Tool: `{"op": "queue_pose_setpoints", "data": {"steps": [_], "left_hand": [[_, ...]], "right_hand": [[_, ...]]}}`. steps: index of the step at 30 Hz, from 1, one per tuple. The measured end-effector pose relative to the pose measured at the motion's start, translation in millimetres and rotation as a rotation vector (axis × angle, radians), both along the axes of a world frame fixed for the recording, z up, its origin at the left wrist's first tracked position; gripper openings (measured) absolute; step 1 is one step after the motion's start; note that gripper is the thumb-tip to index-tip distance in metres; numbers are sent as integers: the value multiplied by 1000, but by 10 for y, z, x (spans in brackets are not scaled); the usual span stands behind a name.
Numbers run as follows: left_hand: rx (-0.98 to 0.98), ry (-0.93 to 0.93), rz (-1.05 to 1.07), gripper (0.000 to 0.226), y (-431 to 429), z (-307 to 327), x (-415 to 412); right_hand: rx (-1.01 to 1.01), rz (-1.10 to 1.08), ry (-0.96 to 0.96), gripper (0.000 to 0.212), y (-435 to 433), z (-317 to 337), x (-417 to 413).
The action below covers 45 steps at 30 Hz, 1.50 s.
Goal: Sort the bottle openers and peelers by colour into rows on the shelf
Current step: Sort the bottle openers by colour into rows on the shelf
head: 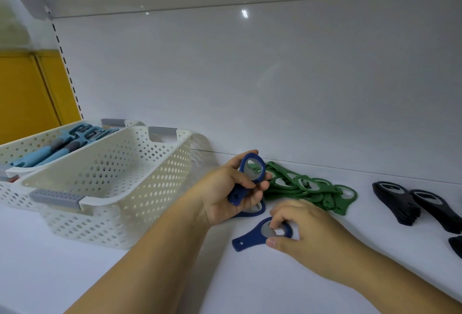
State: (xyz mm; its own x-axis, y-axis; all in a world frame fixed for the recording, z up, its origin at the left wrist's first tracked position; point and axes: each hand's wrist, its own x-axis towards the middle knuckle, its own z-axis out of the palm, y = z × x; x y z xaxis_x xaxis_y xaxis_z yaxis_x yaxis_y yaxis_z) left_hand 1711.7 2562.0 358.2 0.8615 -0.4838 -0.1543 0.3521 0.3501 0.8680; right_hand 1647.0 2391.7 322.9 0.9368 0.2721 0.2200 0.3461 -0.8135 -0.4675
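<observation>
Dark blue plastic bottle opener point(260, 235) flat on white shelf point(375, 213); overlapping green openers point(307, 188) at one o'clock, black openers point(412, 203) at three.

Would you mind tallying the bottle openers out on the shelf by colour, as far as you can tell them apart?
Blue bottle openers: 3, one in the left hand, one under the right hand, one partly hidden between them.
Black bottle openers: 3 visible, one cut off at the frame edge.
Green bottle openers: an overlapping heap, too tangled to count.
Total countable: 6, plus the green heap.

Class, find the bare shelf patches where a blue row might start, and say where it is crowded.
Bare: between green openers and black openers; the front strip below the near basket. Crowded: around both hands, left hand, right hand, beside the green pile.
</observation>
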Motion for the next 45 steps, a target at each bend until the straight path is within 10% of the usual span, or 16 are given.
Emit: {"op": "queue_pose_setpoints", "data": {"steps": [14,18,23,33,39,45], "left_hand": [[307,-275,-345,35,12,-49,-134],[40,-173,24,43,-25,-45,-36],[-234,-60,210,46,-5,-18,44],[-167,-61,93,69,-89,-55,-46],[-61,-155,53,64,-278,-155,-154],[-54,-222,207,58,-300,-187,-104]], "right_hand": [[232,20,-486,26,-101,48,52],[243,-160,-431,49,-82,29,58],[-123,168,-25,53,40,-33,3],[-51,-82,-12,16,-12,33,-24],[-146,-192,95,57,-44,48,-20],[212,-158,109,21,-40,65,-14]]}}
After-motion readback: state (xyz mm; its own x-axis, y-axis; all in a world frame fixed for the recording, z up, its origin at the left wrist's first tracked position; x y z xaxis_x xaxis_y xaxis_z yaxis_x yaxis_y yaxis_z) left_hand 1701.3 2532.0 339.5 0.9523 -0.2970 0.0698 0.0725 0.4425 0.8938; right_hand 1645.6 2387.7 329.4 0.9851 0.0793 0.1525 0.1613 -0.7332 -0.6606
